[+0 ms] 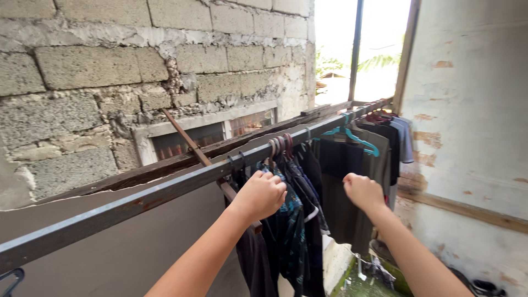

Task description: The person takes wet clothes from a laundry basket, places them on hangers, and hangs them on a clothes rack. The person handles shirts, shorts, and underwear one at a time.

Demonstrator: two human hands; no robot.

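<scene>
A long grey metal clothes rail (pixel 165 190) was seen running slantwise below a rough grey block wall (pixel 110 66). Just beneath the rail, the left hand (pixel 261 195) was curled shut around the top of a dark patterned garment (pixel 291 220) hung on a hanger; the cloth fell straight down from that grip, under the fist. The right hand (pixel 363 191) was held closed further along and below the rail, near a dark olive hanging garment (pixel 352 209), though whether cloth was pinched in it could not be told. Beyond it, a teal plastic hanger (pixel 360 140) was hooked on the rail, with more clothes (pixel 396 137) hung at the rail's far end.
</scene>
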